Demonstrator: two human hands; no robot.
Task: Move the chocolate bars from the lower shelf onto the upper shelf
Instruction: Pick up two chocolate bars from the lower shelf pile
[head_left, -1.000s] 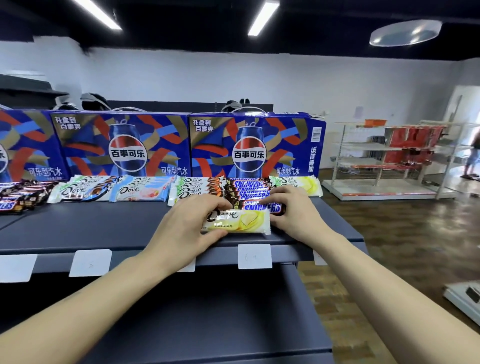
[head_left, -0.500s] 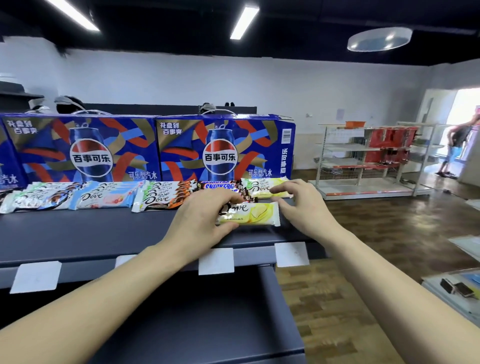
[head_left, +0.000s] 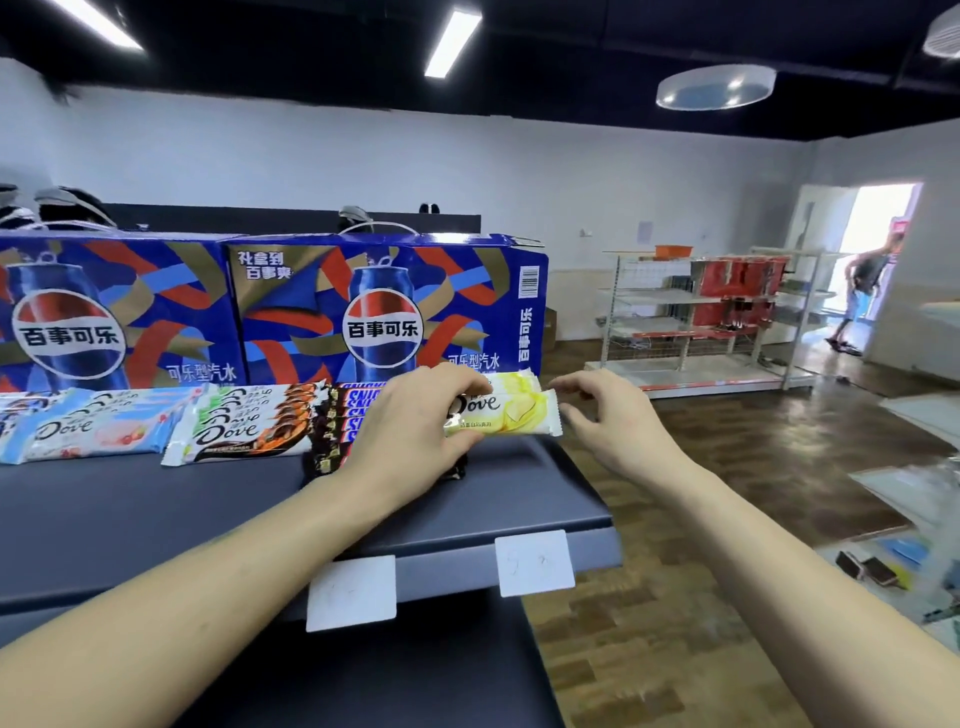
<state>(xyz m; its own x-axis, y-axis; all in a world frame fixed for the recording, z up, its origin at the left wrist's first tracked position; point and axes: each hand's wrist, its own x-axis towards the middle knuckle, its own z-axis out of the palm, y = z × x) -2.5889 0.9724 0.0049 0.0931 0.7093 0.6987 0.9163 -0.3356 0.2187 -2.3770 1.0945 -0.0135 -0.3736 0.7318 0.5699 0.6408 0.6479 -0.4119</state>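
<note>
My left hand (head_left: 410, 431) pinches a yellow Dove chocolate bar (head_left: 511, 413) by its left end, just above the yellow bars at the right end of the dark upper shelf (head_left: 545, 499). My right hand (head_left: 608, 421) hovers just right of the bar's end, fingers loosely curled, not touching it. More bars lie in a row along the shelf: Snickers bars (head_left: 353, 415), black-and-white Dove bars (head_left: 244, 426) and light blue Dove bars (head_left: 88, 428). The lower shelf (head_left: 415, 675) shows below as a bare dark surface.
Two large blue Pepsi boxes (head_left: 384, 312) stand right behind the bars. White price tags (head_left: 535, 561) hang on the shelf's front edge. A wire rack (head_left: 701, 317) stands across the wooden floor, and a person (head_left: 862, 291) is in the far doorway.
My left hand has carried the yellow Dove bar back toward the Pepsi boxes. My right hand has let go of its right end and drawn slightly away. The view has shifted right.
</note>
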